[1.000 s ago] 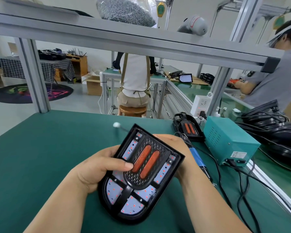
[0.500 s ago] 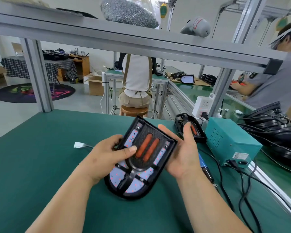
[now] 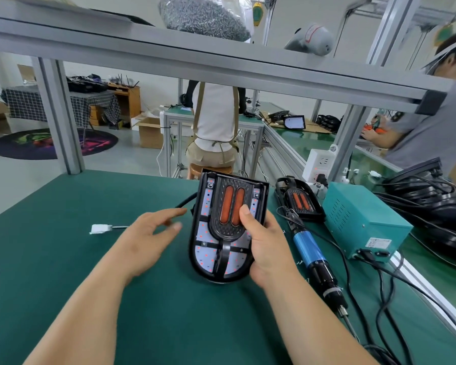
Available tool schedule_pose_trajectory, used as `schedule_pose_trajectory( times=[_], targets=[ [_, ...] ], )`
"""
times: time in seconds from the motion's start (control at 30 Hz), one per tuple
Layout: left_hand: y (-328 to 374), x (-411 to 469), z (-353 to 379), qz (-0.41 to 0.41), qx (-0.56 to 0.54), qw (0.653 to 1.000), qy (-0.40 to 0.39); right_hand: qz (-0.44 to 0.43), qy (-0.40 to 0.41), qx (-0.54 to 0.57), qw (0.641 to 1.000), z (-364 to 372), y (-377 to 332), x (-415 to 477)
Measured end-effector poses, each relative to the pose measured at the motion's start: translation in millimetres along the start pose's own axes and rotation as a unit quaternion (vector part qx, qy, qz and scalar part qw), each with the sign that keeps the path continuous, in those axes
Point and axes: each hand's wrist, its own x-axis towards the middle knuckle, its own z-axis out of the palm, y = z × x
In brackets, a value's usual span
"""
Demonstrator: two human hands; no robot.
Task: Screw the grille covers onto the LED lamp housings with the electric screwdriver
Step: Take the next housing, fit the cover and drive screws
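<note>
On my feed the right hand (image 3: 266, 246) has its grip clamped on the lamp housing (image 3: 208, 233), thumb pressed on the grille cover (image 3: 223, 234) seated inside it beside two orange bars. The housing stands tilted, its rounded end on the green bench (image 3: 63, 233). My left hand (image 3: 148, 238) hovers just left of it, grip apart, fingers spread, not touching. The electric screwdriver (image 3: 309, 251) lies on the bench just right of my right hand, with a teal power box (image 3: 363, 222) beyond it. A second housing (image 3: 299, 201), its grille inside, lies behind the screwdriver. On the shelf (image 3: 169, 56) overhead sits a clear bag (image 3: 206, 15) full of small dark metal pieces. I cannot tell what is in the open cardboard box (image 3: 149, 133) on the floor.
</note>
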Motion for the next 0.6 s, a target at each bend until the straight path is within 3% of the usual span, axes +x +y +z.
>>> schedule_pose_trajectory(
  times=[0.07,0.2,0.27,0.33,0.37,0.43,0.5,0.6],
  targets=[
    [-5,0,-10,-0.006,0.091,0.996,0.021,-0.014,0.001,-0.010,1.000,-1,0,1],
    [-12,2,-29,-0.112,0.193,0.963,0.149,-0.007,0.041,0.036,0.999,-4,-1,4],
    [-12,2,-30,-0.153,0.257,0.947,0.115,-0.008,0.037,0.067,0.997,-5,-4,6],
    [-6,2,-22,-0.169,0.253,0.950,0.067,0.005,0.027,0.091,0.996,-6,-6,7],
    [-2,2,-15,-0.160,0.205,0.964,0.062,0.017,0.022,0.105,0.994,-5,-6,7],
    [8,1,4,-0.154,-0.023,0.986,0.060,0.054,0.009,0.130,0.990,-3,-7,7],
    [22,-4,26,-0.192,-0.267,0.944,0.005,0.086,0.000,0.134,0.987,2,-7,6],
    [30,-9,45,-0.215,-0.449,0.863,-0.084,0.089,-0.005,0.116,0.989,4,-5,4]
  ],
)
